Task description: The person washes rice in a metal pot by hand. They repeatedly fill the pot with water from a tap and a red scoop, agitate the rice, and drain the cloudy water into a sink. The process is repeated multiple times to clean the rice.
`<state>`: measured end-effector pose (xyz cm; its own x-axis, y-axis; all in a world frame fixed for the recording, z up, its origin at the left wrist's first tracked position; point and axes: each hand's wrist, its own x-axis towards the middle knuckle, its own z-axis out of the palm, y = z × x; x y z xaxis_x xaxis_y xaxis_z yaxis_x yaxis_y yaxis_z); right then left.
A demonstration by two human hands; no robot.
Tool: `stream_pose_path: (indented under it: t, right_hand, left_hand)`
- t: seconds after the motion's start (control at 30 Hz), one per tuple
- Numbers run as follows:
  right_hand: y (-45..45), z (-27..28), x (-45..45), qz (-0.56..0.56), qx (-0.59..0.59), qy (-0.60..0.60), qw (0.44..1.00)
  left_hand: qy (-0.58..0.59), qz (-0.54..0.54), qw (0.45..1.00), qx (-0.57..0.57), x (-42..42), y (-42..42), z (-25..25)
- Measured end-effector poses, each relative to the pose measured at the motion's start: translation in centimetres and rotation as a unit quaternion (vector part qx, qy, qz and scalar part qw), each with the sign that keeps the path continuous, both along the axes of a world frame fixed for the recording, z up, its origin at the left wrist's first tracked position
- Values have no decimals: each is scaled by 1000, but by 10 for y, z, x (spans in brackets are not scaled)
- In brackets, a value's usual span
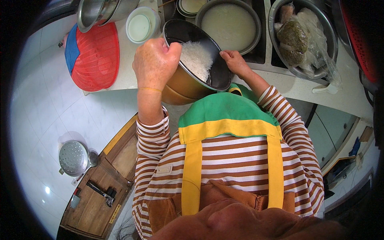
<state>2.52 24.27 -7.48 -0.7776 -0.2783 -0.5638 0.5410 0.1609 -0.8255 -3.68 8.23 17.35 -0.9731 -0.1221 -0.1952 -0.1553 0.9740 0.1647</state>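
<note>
A rice cooker inner pot [180, 90] with a dark lining and a gold-brown outside is tilted in front of my apron, at the counter's edge. White rice grains [195, 58] lie heaped against its inner wall. The near left rim is in my left hand [156, 61], thumb over the edge. On the opposite side my right hand [235, 61] grips the rim, its thumb on top and the other fingers largely hidden. Just beyond the pot, a round metal basin [258, 33] of cloudy whitish water sits in the sink area.
Right of the sink divider, a metal bowl [273, 39] holds plastic-bagged food. A white tub [157, 24] with pale contents, a red mesh basket [99, 60] and stacked metal bowls [87, 18] stand at the left. A perforated skimmer [73, 158] hangs on the tiled wall.
</note>
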Motion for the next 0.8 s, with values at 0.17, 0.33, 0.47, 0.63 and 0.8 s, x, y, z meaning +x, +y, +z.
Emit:
stream_pose_path:
  t: [0.17, 0.33, 0.47, 0.63, 0.8]
  right_hand:
    - [0, 2, 1, -4, -14, -17, 1000]
    - [-1, -9, 1, 2, -6, -5, 1000]
    - [-2, -12, 3, -13, -5, 8, 1000]
    - [-2, -6, 2, -22, -10, 17, 1000]
    - [-1, -4, 1, -16, -21, -1, 1000]
  left_hand:
    - [-1, 2, 1000, 0, 0, 1, -1]
    - [2, -3, 1000, -3, -1, 2, -1]
    - [-1, -6, 1000, -8, -2, 2, -1]
    - [8, -5, 1000, 9, -3, 1, -3]
    - [7, -13, 1000, -10, -4, 3, -2]
